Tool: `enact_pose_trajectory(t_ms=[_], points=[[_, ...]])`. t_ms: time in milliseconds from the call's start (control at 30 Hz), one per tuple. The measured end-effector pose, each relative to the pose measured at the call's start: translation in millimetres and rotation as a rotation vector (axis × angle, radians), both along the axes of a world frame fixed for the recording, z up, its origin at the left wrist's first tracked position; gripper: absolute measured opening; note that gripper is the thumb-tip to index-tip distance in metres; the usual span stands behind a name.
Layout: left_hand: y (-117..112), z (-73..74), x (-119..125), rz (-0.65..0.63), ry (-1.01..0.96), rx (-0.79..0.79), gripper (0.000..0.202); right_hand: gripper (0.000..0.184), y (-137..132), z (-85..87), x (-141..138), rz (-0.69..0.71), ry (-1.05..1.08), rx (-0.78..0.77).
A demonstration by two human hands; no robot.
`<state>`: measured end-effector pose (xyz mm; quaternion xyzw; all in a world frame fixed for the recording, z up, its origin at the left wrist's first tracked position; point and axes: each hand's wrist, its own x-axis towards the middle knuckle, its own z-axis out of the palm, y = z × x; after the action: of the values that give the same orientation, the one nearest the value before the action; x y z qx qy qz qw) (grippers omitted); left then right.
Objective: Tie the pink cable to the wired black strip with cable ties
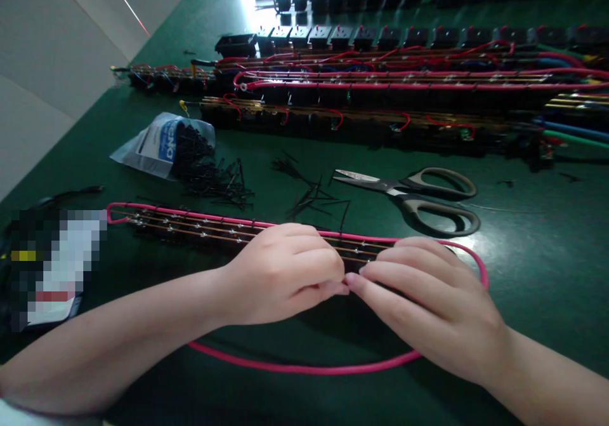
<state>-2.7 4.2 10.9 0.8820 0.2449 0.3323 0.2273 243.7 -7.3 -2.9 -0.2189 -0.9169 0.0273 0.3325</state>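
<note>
Head view: a wired strip (204,228) with bare metal rods lies on the green table (537,267), red cable (309,370) edging its far side and looping round its near side. Over the strip, the left hand (288,273) and right hand (440,305) hold fingertips narrow, nearly meeting; whether they grip anything cannot be told. Beyond the strip: scissors (394,192), loose black cable ties (310,192), an open plastic bag (151,143).

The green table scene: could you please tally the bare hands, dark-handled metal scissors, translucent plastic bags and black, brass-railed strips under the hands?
Left hand and right hand: 2
Metal scissors: 1
Plastic bag: 1
Brass-railed strip: 1
Total: 5
</note>
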Motion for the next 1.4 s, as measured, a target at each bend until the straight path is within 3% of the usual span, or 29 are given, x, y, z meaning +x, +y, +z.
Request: enact_pose_trajectory(t_ms=[133,267,400,467,533,667,767,933,1033,1100,1167,1267,1400], points=[[-1,-2.6,1,-0.063,-0.034,-0.127,0.027,0.022,-10,0.7,1,0.015,-0.029,-0.025],[2,-3.5,0,-0.104,-0.036,-0.158,0.022,0.022,-25,2.2,2,0.016,-0.01,-0.03],[3,8.8,-3,-0.095,0.009,-0.116,0.022,0.021,-29,5.2,8,-0.05,0.025,-0.085],[-3,16.8,-4,-0.081,0.135,-0.061,0.024,0.018,-22,8.8,14,-0.108,0.058,-0.117],[-14,20.4,-4,-0.09,0.401,-0.026,0.026,0.014,-8,12.5,20,-0.161,0.149,-0.249],[-46,12.1,3,-0.15,0.882,-0.053,0.047,0.009,21,12.7,28,-0.315,0.285,-0.495],[-62,6.0,11,-0.306,0.9,-0.033,0.036,0.002,31,7.0,28,-0.378,0.386,-0.588],[-63,6.1,14,-0.332,0.912,0.053,0.016,0.008,33,3.0,29,-0.311,0.352,-0.641],[-55,7.7,6,-0.174,1.031,0.119,0.016,0.007,36,2.5,32,-0.26,0.247,-0.607],[-51,10.7,-1,0.066,1.133,0.18,0.017,0.009,39,0.8,33,-0.271,0.16,-0.539],[-49,15.0,-4,0.211,1.173,0.195,0.021,0.012,40,-1.5,32,-0.292,0.047,-0.455],[-51,20.9,4,0.202,1.126,0.193,0.026,0.017,39,-3.6,28,-0.324,-0.082,-0.381],[-49,22.7,28,0.102,0.902,0.317,0.02,0.015,37,-2.0,22,-0.399,-0.086,-0.445]])
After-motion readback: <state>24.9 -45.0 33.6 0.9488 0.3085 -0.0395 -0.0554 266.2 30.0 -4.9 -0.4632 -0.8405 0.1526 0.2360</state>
